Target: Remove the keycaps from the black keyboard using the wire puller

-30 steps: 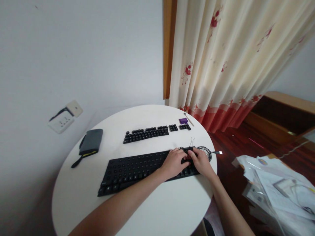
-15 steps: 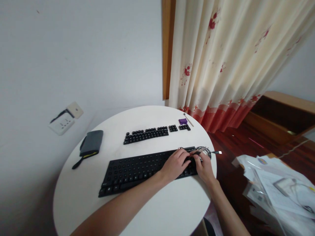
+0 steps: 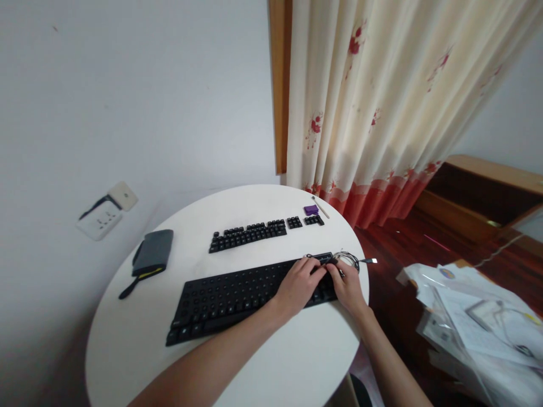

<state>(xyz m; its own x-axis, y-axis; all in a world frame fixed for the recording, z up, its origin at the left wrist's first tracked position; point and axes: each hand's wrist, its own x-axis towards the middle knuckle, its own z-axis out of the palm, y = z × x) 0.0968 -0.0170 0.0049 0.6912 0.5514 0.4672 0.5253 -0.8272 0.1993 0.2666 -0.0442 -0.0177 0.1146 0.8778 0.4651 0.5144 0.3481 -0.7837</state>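
A black keyboard (image 3: 229, 297) lies at a slant across the white round table, with many of its upper keys off. Over its right end my left hand (image 3: 299, 280) rests with fingers curled and fingertips together. Close beside it, my right hand (image 3: 348, 282) is pinched, its thumb and fingers meeting the left fingertips. Whatever is between the fingertips is too small and dark to make out. Just behind the hands a bundled cable (image 3: 350, 259) ends in a USB plug (image 3: 371, 260). Removed black keycaps (image 3: 250, 234) stand in rows behind the keyboard.
A grey pouch (image 3: 153, 252) lies at the table's left. A purple cloth (image 3: 311, 210) and a toothbrush (image 3: 321, 208) are at the back right. To the right of the table (image 3: 292, 356), a plastic bag with papers (image 3: 475, 322) sits lower down. A curtain (image 3: 360, 113) hangs behind.
The view has shifted slightly. Both hands stay at the keyboard's right end, fingertips together; a light, thin shape seen by the right fingers before is less distinct now.
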